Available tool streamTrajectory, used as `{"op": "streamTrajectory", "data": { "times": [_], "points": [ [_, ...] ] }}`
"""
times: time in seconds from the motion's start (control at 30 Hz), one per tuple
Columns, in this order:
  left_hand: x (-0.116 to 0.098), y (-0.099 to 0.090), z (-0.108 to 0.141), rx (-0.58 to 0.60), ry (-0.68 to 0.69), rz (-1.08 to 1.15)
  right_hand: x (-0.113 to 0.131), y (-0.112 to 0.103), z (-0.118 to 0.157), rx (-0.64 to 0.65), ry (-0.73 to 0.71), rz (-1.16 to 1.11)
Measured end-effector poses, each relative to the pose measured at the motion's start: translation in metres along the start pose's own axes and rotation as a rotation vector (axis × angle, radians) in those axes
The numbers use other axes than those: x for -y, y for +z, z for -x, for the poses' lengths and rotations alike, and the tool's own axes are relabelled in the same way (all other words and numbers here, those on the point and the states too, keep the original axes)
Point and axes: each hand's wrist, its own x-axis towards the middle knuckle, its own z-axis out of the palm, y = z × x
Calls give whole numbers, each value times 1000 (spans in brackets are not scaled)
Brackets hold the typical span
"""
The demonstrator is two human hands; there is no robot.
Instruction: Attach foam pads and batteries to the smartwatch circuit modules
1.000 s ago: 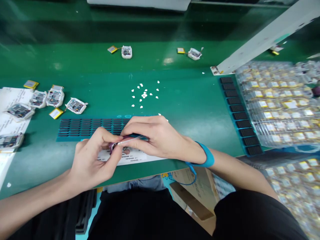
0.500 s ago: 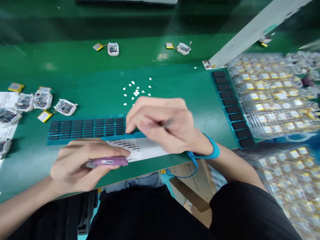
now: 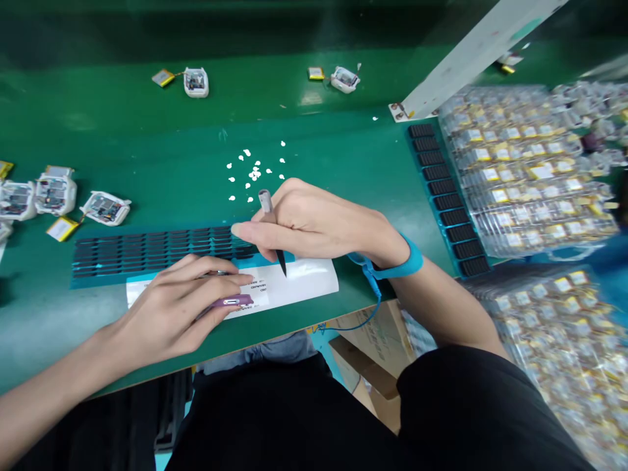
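Holding a purple case (image 3: 234, 301) between thumb and fingers, left hand (image 3: 189, 304) with grip closed on it, over the printed part of a white sheet (image 3: 314, 275); cannot tell whether case and sheet touch. Right hand (image 3: 314, 222), grip clasping a dark-tipped tool (image 3: 267, 204), point angled down over the sheet's blank part. Black strips (image 3: 147, 253) lie just beyond on the green tabletop (image 3: 343, 170), small white pieces (image 3: 254, 174) scattered farther off.

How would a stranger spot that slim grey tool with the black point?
Over the wide green worktop, find the right hand beside the bright blue wristband. A slim grey tool with a black point slants down from that hand toward the long white glossy strip. Unlike the thin black bars nearby, it tapers to a tip.
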Motion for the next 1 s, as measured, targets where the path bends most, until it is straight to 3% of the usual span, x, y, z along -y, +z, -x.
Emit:
{"op": "streamTrajectory", "data": {
  "times": [0.2,0.4,0.57,0.77,1.0],
  "points": [
    [-1,0,-1,10,62,-86,-5,3,-1,-7,-53,-165],
    [-2,0,-2,13,43,-93,-10,9,-4,60,-6,-267],
    [0,3,0,6,32,-105,-19,7,-5,237,171,-499],
    [2,5,0,-14,52,-110,-22,3,-9,384,241,-631],
    [1,4,-1,-16,55,-128,-26,0,-7,336,259,-646]
  ]
}}
